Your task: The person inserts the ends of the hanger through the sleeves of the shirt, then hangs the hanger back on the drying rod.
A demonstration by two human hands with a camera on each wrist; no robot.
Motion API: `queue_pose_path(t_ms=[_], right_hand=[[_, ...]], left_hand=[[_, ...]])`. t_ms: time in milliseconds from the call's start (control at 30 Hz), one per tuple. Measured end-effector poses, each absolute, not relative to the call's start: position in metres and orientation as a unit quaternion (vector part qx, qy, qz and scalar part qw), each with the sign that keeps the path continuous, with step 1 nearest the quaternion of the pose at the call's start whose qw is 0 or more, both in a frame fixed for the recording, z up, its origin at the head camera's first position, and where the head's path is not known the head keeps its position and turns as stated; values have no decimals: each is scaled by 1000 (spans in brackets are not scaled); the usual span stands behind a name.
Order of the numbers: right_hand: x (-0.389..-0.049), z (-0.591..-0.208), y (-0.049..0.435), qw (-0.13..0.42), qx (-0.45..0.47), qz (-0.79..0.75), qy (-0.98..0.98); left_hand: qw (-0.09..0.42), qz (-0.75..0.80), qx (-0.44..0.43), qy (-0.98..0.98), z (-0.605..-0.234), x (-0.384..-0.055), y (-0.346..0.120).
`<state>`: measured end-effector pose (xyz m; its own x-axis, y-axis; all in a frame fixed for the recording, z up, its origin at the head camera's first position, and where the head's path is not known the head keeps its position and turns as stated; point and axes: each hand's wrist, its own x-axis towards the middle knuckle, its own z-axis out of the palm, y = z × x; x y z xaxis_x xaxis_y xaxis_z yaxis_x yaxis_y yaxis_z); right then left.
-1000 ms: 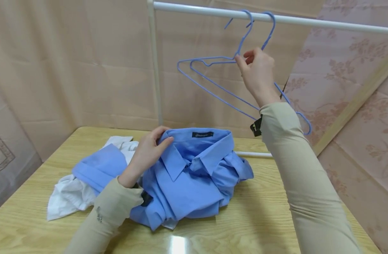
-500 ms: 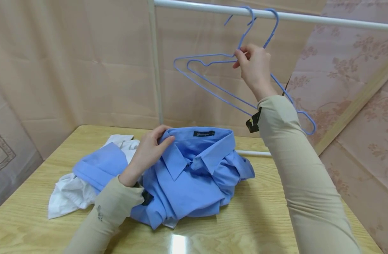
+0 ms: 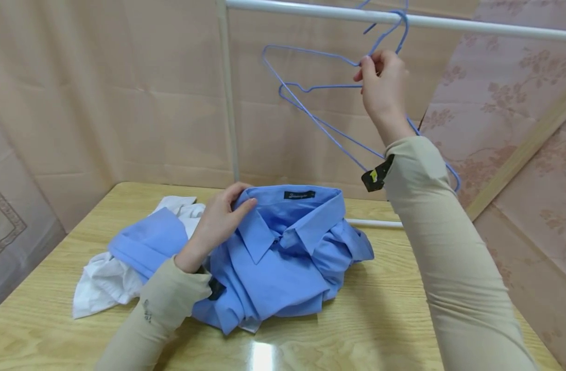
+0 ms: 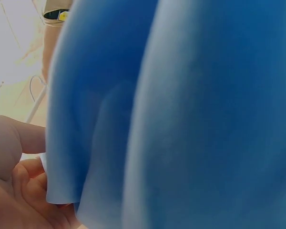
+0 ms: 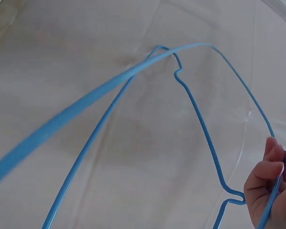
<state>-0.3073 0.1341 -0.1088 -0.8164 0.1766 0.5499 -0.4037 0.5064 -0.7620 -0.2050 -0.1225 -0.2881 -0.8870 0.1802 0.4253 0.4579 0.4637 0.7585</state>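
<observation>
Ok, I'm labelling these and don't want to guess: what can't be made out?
Held hanger: hook top cut off by the head view's top edge.
Left hand: some fingers hidden behind the shirt collar, head view.
Label: lettering too small and blurred, head view.
White garment: shape partly hidden under blue cloth, head view.

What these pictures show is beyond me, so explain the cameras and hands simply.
There is no machine here: a person works with two bare hands. The wide picture is taken from the head, looking forward and down; the other two come from a camera on each wrist. On the wooden table lie a blue shirt and, left of it, a heap of white and blue cloth. The left hand holds the shirt at its collar. The right hand grips one blue hanger; a second hanger hangs from the white rail.
</observation>
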Motion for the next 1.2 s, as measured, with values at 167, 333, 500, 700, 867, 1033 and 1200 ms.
queue_pose_path(t_ms=[167, 333, 500, 700, 867, 1033, 1200], right_hand=[[-300, -111, 138, 302, 81, 539, -782], [-293, -116, 140, 275, 90, 605, -742], [-285, -128, 140, 265, 95, 637, -718], [-274, -140, 141, 269, 115, 715, -635], [-261, -150, 144, 270, 140, 739, -602], [-249, -161, 146, 284, 151, 716, -619], [-241, -171, 148, 290, 158, 707, -625]], left_hand=[[139, -483, -189, -844, -289, -205, -123], [133, -483, -186, -845, -288, -205, -123], [134, -481, -182, -847, -287, -205, -125], [136, -480, -187, -846, -287, -204, -125], [142, -478, -189, -846, -285, -202, -127], [146, -481, -188, -844, -283, -200, -128], [144, -484, -187, -843, -283, -200, -127]])
